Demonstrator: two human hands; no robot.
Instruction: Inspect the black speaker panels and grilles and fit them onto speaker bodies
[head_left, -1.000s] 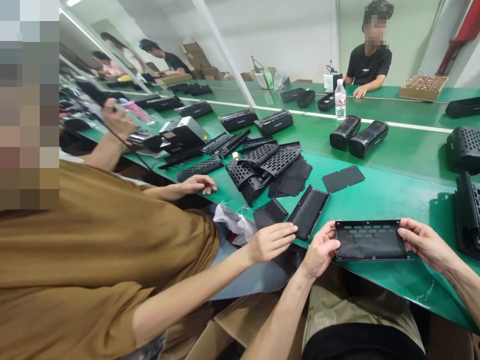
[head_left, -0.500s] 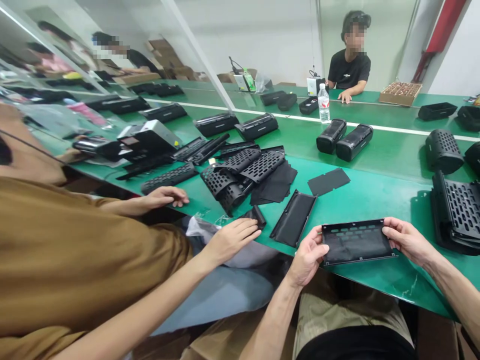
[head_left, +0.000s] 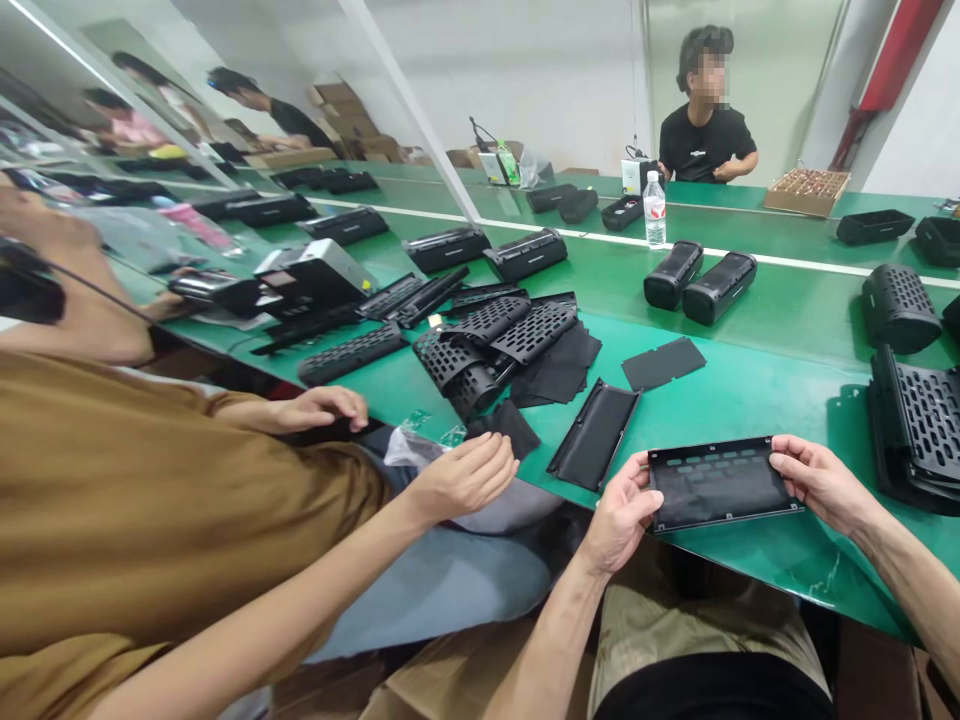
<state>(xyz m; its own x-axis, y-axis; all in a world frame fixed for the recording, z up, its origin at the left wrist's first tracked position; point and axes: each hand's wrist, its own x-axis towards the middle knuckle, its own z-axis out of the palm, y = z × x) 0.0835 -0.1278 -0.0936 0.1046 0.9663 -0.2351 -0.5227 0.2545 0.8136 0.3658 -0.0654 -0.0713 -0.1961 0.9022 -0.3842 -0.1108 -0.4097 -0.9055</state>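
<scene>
as the view looks down along a long green workbench (head_left: 780, 560), the person's left hand (head_left: 619, 510) and right hand (head_left: 821, 483) hold a flat black slotted panel (head_left: 716, 483) by its two short ends, level and close to the bench's near edge; whether it touches the bench cannot be told. the left fingers (head_left: 637, 468) curl close together around one end, and the right fingers (head_left: 799, 460) lie slightly spread over the other; whether the thumbs pinch from beneath is hidden. just left of the panel lies a black trough-shaped cover (head_left: 592, 435), with a flat black sheet (head_left: 664, 363) beyond it. further off sits a heap of perforated black grilles (head_left: 495, 350) on dark sheets. a co-worker in a brown t-shirt (head_left: 150, 480) sits at the left, one open hand (head_left: 461, 478) hovering near a small black piece (head_left: 506, 425), the other hand (head_left: 319, 408) resting at the bench edge. across the bench, a person in a black t-shirt (head_left: 705, 140) sits behind a plastic water bottle (head_left: 655, 208) and two black cylindrical housings (head_left: 718, 288).
</scene>
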